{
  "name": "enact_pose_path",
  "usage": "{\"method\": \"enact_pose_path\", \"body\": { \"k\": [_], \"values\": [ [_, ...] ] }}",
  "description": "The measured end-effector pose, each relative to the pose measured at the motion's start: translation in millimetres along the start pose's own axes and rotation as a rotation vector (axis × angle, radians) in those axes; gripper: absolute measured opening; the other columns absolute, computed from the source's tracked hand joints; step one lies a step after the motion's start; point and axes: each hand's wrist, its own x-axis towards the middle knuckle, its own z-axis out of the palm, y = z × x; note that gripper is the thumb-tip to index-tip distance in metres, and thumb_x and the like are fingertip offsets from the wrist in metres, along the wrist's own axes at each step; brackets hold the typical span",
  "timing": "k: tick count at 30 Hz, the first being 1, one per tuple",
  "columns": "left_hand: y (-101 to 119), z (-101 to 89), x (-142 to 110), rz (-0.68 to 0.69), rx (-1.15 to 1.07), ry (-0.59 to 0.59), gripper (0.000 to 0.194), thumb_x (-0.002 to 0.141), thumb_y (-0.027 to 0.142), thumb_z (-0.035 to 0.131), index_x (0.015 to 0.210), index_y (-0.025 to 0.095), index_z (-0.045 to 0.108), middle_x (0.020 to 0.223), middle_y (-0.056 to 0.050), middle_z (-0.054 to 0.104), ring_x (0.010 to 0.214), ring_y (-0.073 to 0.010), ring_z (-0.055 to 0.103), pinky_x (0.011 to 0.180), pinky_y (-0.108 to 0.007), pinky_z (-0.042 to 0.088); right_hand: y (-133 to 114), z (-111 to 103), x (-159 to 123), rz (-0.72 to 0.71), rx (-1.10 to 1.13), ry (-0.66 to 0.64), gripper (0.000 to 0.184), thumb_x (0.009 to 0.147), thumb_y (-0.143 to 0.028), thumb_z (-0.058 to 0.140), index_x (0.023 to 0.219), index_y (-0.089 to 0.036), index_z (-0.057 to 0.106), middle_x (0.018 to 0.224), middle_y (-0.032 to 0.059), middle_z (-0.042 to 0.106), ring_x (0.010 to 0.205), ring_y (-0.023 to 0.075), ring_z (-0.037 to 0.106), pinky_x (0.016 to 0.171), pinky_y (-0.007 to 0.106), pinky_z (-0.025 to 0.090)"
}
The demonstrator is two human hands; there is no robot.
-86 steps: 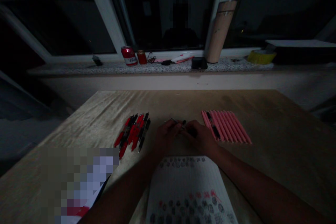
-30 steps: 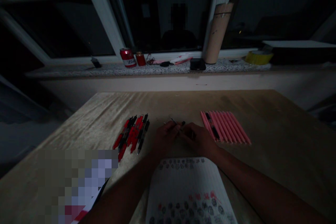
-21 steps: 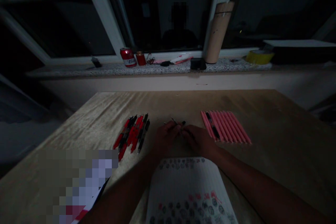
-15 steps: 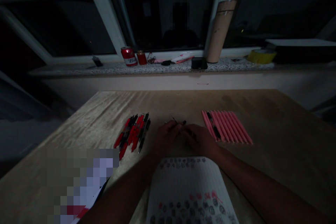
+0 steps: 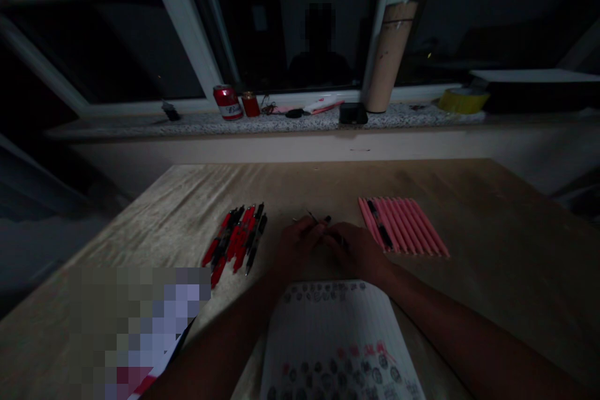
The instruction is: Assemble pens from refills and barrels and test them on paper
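Observation:
My left hand (image 5: 300, 240) and my right hand (image 5: 354, 247) meet over the middle of the table, fingers closed around small pen parts. From my left fingers a thin dark rod like a pen refill (image 5: 310, 214) points up, and a black end piece (image 5: 328, 219) shows beside it. A dark piece (image 5: 344, 241) shows at my right fingers; the dim light and the fingers hide most of it. Left of my hands lie several red and black pens (image 5: 239, 237) in a loose group. To the right, pink pens (image 5: 405, 225) lie side by side, with one black pen (image 5: 379, 225) among them.
A lined notebook page (image 5: 332, 325) with black and red marks lies between my forearms. On the windowsill (image 5: 187, 128) stand a red can (image 5: 227, 102), a small red jar (image 5: 250, 104), a cardboard tube (image 5: 390, 56) and a yellow tape roll (image 5: 463, 100).
My hands stay together in almost the same place, with only slight finger movement. The view has shifted a little.

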Motion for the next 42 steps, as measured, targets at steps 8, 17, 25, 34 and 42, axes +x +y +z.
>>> {"method": "enact_pose_path", "body": {
  "k": [8,17,25,34,42],
  "values": [
    [-2.1,2.9,0.2,0.027,-0.020,0.043,0.031,0.086,0.041,0.046,0.083,0.015,0.063,0.066,0.000,0.055,0.064,-0.0122,0.050,0.061,-0.022,0.039,-0.1,1.0,1.0,0.057,0.059,0.077,0.022,0.091,-0.032,0.042,0.092,-0.017,0.058,0.080,0.0056,0.065,0.069,0.0161,0.059,0.061,0.025,0.041],
    [-4.1,4.8,-2.2,0.111,0.054,0.014,0.027,0.087,0.037,0.045,0.084,0.015,0.060,0.079,-0.003,0.060,0.072,-0.0131,0.052,0.067,-0.024,0.042,1.4,0.6,0.3,0.078,0.103,0.134,0.020,0.091,-0.033,0.042,0.091,-0.018,0.055,0.074,0.0040,0.063,0.065,0.0152,0.058,0.057,0.025,0.040],
    [-7.8,4.9,-0.3,0.149,0.122,0.017,0.024,0.087,0.034,0.045,0.085,0.016,0.060,0.083,-0.004,0.061,0.077,-0.0143,0.055,0.071,-0.026,0.043,3.0,1.6,-1.0,0.101,0.173,0.195,0.018,0.091,-0.032,0.042,0.098,-0.018,0.051,0.076,0.0044,0.064,0.065,0.0155,0.060,0.058,0.025,0.042],
    [-15.9,5.7,8.9,0.360,0.644,-0.038,0.034,0.085,0.023,0.046,0.119,0.018,0.051,0.127,-0.012,0.049,0.117,-0.0241,0.043,0.099,-0.043,0.034,1.9,2.7,-0.4,0.101,0.186,0.224,0.021,0.090,-0.032,0.042,0.103,-0.018,0.050,0.078,0.0057,0.066,0.068,0.0171,0.062,0.060,0.027,0.044],
    [-14.3,9.1,5.9,0.333,0.883,-0.164,0.030,0.088,0.025,0.041,0.114,0.019,0.055,0.123,-0.010,0.054,0.113,-0.0243,0.046,0.098,-0.044,0.031,0.1,2.5,-0.5,0.096,0.206,0.239,0.020,0.090,-0.033,0.043,0.102,-0.019,0.050,0.075,0.0038,0.065,0.067,0.0168,0.062,0.059,0.026,0.045]
  ]
}}
